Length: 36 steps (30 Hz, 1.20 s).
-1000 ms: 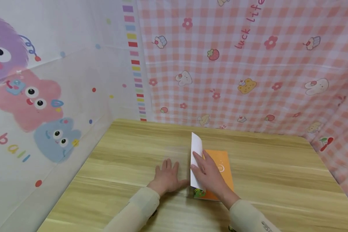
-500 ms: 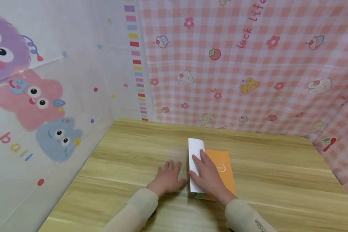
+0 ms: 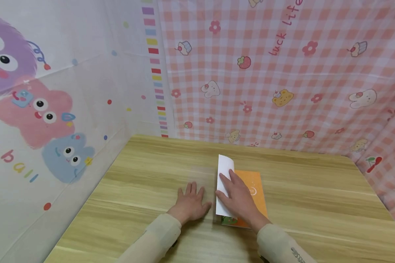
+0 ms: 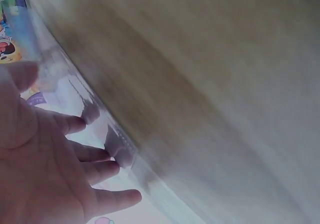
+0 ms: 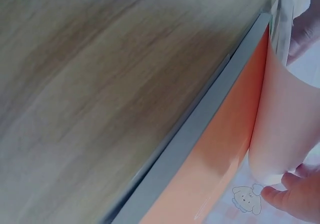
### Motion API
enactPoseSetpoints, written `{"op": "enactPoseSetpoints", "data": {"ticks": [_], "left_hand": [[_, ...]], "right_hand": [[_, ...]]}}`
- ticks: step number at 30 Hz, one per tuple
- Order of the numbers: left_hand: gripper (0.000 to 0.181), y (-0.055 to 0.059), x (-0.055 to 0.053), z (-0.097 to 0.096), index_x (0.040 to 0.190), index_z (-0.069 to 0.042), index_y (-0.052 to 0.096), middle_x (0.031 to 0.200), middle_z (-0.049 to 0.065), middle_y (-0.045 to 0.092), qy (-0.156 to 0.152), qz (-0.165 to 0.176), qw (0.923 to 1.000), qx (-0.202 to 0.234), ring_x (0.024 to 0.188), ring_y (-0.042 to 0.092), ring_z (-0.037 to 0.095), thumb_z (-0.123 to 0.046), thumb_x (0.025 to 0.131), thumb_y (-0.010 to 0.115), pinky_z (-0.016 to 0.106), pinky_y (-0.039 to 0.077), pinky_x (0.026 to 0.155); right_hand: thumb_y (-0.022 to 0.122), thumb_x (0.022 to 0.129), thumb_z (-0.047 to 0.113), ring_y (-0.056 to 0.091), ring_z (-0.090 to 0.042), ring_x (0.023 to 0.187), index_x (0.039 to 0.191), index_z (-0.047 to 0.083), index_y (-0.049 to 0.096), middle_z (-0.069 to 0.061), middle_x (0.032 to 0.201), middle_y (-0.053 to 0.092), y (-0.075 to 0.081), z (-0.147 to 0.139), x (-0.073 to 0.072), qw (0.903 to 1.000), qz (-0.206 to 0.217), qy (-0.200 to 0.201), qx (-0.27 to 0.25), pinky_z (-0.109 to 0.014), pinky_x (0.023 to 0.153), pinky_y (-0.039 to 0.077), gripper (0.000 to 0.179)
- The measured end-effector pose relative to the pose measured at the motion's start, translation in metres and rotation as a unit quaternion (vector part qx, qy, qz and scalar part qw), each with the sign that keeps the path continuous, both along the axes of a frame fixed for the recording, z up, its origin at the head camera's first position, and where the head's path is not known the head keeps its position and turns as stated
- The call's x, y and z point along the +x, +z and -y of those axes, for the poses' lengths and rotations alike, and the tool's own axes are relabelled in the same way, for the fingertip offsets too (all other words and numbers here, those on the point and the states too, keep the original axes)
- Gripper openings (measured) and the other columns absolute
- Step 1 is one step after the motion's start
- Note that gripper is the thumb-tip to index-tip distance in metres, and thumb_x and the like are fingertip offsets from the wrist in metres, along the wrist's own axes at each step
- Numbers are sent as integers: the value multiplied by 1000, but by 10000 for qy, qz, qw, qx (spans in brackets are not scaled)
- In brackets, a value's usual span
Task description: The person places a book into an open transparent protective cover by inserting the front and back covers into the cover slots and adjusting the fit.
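An orange book [image 3: 258, 186] lies on the table, with a white leaf [image 3: 225, 166] raised along its left side. A bit of green picture shows below the leaf's lower edge. My right hand [image 3: 238, 199] rests its spread fingers and thumb against the leaf, which bends in a soft curve in the right wrist view. To the left, my left hand [image 3: 189, 204] lies with fingers spread on a clear plastic sheet [image 4: 75, 89] that reaches out from the book. At the upper left of the left wrist view, a colourful printed cover [image 4: 10, 51] shows through the plastic.
The wood-grain table [image 3: 145, 164] runs to a pink checked cloth [image 3: 260, 80] hung behind it. A white cloth with cartoon figures [image 3: 39, 113] hangs on the left. Grey page edges [image 5: 200, 116] show the book's thickness.
The white leaf leans left half a second ago, then comes back slightly to the right and more upright. My right hand shifts a little with it; my left hand stays nearly still.
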<state>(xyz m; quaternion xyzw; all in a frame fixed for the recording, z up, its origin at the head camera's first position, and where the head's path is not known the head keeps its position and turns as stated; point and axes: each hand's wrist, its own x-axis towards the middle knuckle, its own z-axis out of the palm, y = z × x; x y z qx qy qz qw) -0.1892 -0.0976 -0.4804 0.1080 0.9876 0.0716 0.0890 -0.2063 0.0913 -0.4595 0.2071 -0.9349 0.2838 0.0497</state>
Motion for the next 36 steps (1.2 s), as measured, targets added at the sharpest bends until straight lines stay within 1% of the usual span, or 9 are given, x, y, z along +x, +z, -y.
{"op": "enactPoseSetpoints", "data": {"ticks": [5,7,12,17,21,25,28,31,36], "left_hand": [[77,2,0,0,151,-5,40,156,26,29,83,36,9999,-82,145,25,40,-59,97,49,65,25,109],[77,2,-1,0,151,-5,39,156,26,28,123,58,9998,-143,145,25,40,-57,96,52,65,25,109],[70,1,-4,0,150,-4,40,156,26,29,167,29,9997,-183,145,25,40,-50,98,51,65,26,108],[76,0,-4,1,152,-4,37,157,26,26,181,-34,9998,-90,147,21,39,-57,98,47,62,23,112],[80,1,-5,3,154,-4,34,159,25,22,214,124,9996,-115,148,18,39,-60,97,47,59,20,114],[78,1,-7,6,154,-6,33,160,24,21,236,270,9988,-348,148,18,38,-59,98,46,58,20,115],[74,1,-9,7,154,-9,35,160,21,24,233,241,9977,-581,147,22,36,-57,100,44,60,22,113],[70,1,-11,9,154,-10,36,159,20,27,172,150,9970,-743,146,25,35,-55,100,44,62,26,110],[70,-1,-12,15,151,-11,41,151,19,38,-220,-282,9940,-1033,139,36,34,-58,99,45,59,36,102]], "right_hand": [[66,92,35,26,-40,145,142,5,55,-22,156,32,-4,-2,-2,9978,-391,175,505,-59,112,25,59],[66,92,35,27,-39,145,140,5,56,-21,155,36,-4,-3,-2,9959,-467,263,730,-60,111,26,58],[65,93,35,30,-39,143,141,5,55,-20,154,38,-1,-3,-2,9936,-300,370,1021,-61,111,26,57],[64,94,35,30,-40,143,142,5,53,-20,155,37,1,-4,-2,9940,-206,401,999,-60,111,26,58],[64,94,36,30,-40,143,142,5,54,-20,155,37,2,-6,-1,9934,-178,437,1046,-60,111,26,58],[64,95,38,30,-40,143,143,7,54,-19,155,36,1,-7,-3,9908,-160,521,1238,-61,111,26,58],[63,95,40,29,-38,144,143,9,54,-17,156,35,0,-7,-4,9866,-188,656,1481,-63,110,25,58],[61,96,41,28,-37,145,143,11,55,-15,156,36,-3,-6,-5,9794,-290,838,1813,-64,110,25,57],[61,95,43,31,-37,143,140,12,58,-15,153,41,-6,-4,-5,9667,-528,1054,2272,-63,109,25,55]]}}
